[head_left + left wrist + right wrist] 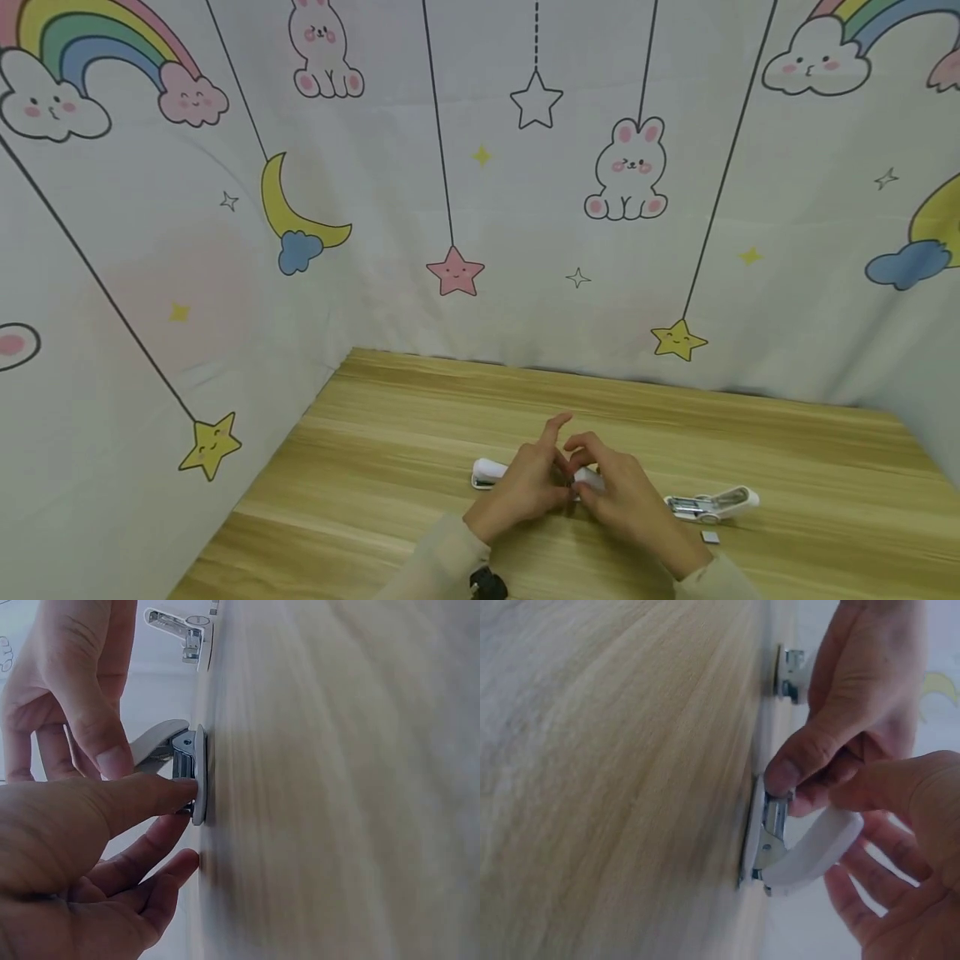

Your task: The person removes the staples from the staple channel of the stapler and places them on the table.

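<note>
Between the two hands a white stapler stands on the table with its top cover swung up from its metal staple channel. My left hand pinches the front end of the stapler, its thumb on the channel near the base. My right hand holds the raised cover, with the thumb against it in the right wrist view. The left wrist view shows the stapler's hinge end past the left thumb. Fingers hide the front tip of the channel.
On the left lies another white stapler, partly behind the left hand. An opened white stapler rests to the right of the right hand, with a small grey strip in front of it. A patterned curtain borders the wooden table.
</note>
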A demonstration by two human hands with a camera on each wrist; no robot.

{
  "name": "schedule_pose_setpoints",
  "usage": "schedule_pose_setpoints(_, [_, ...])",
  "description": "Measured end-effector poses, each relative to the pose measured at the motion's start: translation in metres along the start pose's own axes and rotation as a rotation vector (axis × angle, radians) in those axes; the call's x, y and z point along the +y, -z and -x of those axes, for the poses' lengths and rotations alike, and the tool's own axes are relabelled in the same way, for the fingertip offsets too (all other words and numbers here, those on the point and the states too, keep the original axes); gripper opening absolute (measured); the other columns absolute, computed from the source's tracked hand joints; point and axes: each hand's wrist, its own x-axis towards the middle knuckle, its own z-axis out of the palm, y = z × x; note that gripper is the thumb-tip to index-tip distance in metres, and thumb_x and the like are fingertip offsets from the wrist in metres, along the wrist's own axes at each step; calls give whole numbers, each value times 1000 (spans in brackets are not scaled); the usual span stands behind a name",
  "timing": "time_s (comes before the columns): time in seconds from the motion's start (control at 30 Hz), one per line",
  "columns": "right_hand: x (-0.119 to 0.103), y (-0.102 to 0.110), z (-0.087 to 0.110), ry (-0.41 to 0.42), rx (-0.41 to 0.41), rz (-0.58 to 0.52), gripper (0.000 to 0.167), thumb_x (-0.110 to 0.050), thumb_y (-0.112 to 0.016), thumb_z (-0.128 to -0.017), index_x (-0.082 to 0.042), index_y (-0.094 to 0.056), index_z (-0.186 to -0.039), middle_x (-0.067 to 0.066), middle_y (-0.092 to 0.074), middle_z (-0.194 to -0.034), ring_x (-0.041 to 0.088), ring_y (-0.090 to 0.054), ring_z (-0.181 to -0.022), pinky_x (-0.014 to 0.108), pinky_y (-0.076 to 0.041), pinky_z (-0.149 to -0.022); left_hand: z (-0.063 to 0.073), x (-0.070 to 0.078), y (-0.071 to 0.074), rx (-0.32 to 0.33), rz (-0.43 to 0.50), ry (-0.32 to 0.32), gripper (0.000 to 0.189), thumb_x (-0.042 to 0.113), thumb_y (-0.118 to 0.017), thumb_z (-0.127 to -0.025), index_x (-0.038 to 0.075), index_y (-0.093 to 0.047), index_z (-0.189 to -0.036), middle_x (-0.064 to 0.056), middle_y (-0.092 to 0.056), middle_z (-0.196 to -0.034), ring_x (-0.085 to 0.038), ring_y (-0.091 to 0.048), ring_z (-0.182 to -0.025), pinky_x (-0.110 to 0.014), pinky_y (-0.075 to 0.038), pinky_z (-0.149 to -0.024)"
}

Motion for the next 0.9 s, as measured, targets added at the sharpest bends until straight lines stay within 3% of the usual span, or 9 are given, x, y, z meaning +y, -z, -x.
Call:
schedule_pose_setpoints(0.17, [-2, 8, 2, -13, 50, 10, 56, 12, -79, -76, -16, -63, -123, -7, -78, -96, 8, -73, -91, 36, -61, -80, -1, 2, 0, -12, 6, 0, 102, -2, -88, -84, 13, -27, -164, -3, -80, -93, -12, -72, -85, -22, -55, -88])
schedule_pose_setpoints(0.5, [7, 23, 11, 5, 140, 74, 51, 14, -76, -73, -9, -66, -118, -13, -68, -90, 0, -64, -82, 32, -60, -70, -3, 3, -1, -24, 14, 30, 103, -2, -88, -83, 17, -28, -165, 1, -79, -91, -3, -62, -76, -21, -52, -79])
schedule_pose_setpoints(0.77, [25, 33, 35, -120, 135, 95, 49, 14, -75, -73, -13, -67, -114, -13, -68, -86, -1, -63, -82, 26, -54, -67, -2, 4, -1, -27, 22, 33, 103, -2, -88, -83, 16, -28, -165, 1, -79, -91, 1, -59, -75, -22, -52, -80])
schedule_pose_setpoints(0.9, [31, 32, 42, -114, 143, 106, 46, 11, -79, -76, -13, -68, -113, -16, -69, -87, -2, -64, -84, 26, -54, -67, -1, 4, -1, -24, 11, 30, 103, -1, -88, -83, 17, -28, -165, 2, -78, -92, 0, -59, -76, -22, -53, -82])
